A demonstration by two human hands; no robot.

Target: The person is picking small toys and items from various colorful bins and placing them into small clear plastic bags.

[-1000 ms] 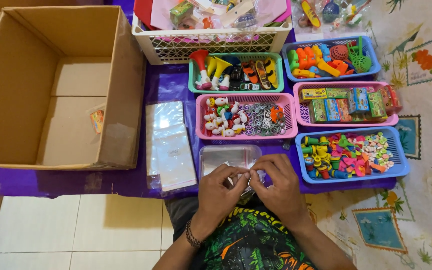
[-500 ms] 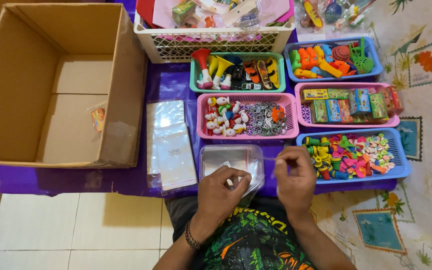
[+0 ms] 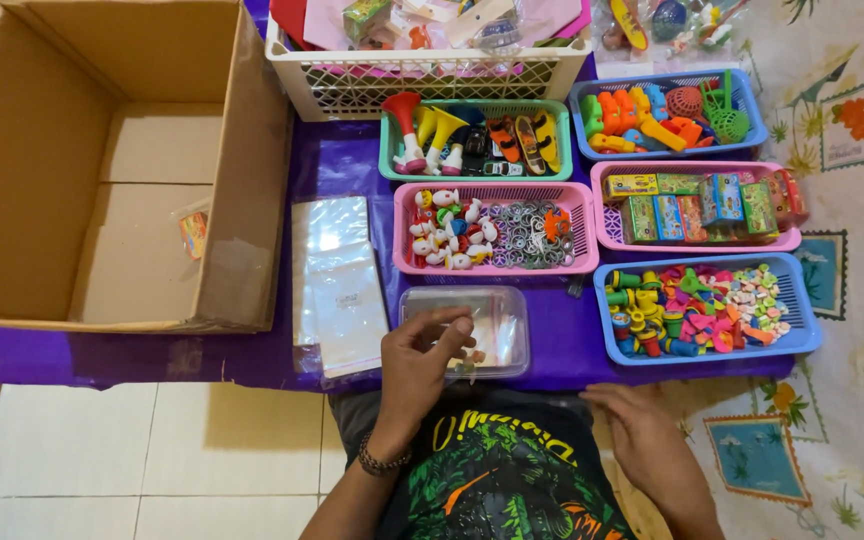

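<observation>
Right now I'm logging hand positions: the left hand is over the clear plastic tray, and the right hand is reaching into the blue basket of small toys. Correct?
Not quite. The head view shows the right hand resting low, beside the person's lap and outside the blue basket of small toys. The left hand is over the clear plastic tray, as you said.

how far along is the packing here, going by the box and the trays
Done: one small filled packet lies in the cardboard box. In hand: the left hand pinches a small item over the clear plastic tray, while the right hand rests near the lap. Left: a stack of clear bags waits, and the coloured baskets look full.
</observation>
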